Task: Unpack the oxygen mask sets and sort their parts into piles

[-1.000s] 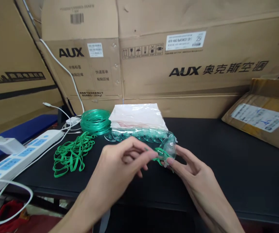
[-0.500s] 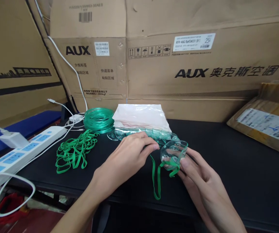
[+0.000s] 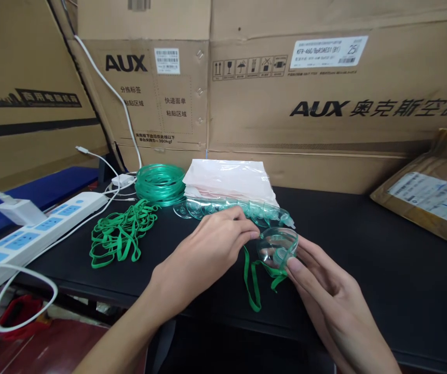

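My right hand (image 3: 326, 285) holds a clear, green-tinted face mask (image 3: 270, 240) by its right side, thumb in front and fingers behind. A green elastic strap (image 3: 253, 293) hangs in a loop below the mask, with a short loose end by my right thumb. My left hand (image 3: 223, 236) pinches the other end of the strap at the mask's left edge; its fingertips hide most of that end. Behind my hands lies a row of nested clear masks (image 3: 246, 209), in front of a stack of white plastic bags (image 3: 227, 179).
On the left lie a heap of green elastic straps (image 3: 124, 231), a coil of green tubing (image 3: 160, 184) and a white power strip (image 3: 32, 236) with cables. Large cardboard boxes (image 3: 254, 130) stand at the back. A taped parcel (image 3: 433, 182) sits at the right.
The mask has turned slightly in my right hand, and my left fingertips have come closer to its left edge. The camera view has shifted a little.
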Tool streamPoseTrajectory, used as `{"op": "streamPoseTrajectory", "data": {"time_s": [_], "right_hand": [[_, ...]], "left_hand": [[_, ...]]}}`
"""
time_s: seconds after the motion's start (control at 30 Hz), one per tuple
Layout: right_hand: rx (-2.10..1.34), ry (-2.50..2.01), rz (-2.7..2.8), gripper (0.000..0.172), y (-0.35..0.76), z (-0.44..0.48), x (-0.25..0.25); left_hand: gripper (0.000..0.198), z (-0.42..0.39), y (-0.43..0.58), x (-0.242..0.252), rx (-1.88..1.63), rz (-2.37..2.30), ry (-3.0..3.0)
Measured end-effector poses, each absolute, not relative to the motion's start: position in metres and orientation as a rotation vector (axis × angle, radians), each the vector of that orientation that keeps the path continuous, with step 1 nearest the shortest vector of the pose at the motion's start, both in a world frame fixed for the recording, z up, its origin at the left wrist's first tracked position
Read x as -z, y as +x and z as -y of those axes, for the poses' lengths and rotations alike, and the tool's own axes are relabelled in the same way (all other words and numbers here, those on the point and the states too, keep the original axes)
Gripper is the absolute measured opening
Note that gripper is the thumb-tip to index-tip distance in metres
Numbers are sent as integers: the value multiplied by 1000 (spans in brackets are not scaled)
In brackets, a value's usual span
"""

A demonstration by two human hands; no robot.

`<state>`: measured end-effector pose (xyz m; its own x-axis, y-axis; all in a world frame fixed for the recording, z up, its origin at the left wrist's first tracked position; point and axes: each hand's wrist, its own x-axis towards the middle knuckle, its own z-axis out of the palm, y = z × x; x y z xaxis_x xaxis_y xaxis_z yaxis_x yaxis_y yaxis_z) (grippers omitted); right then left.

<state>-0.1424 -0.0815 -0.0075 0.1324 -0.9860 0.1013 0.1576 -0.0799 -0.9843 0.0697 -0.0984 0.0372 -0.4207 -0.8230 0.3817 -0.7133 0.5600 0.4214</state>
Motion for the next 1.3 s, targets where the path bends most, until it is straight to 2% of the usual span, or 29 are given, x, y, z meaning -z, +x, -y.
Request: {"op": "streamPoseTrajectory", "data": {"time_s": [0.6, 1.17, 1.3], "right_hand": [[1211, -1373, -954, 37, -144, 82, 12], [1243, -1461, -886, 32, -140, 84, 8], [1254, -1407, -883, 25, -146, 83, 11]], "left_hand": [[27, 91, 73, -35, 122, 2368, 1267], [26, 102, 73, -43, 386, 2237, 1148], [25, 101, 73, -45, 427, 2231, 1134]]}}
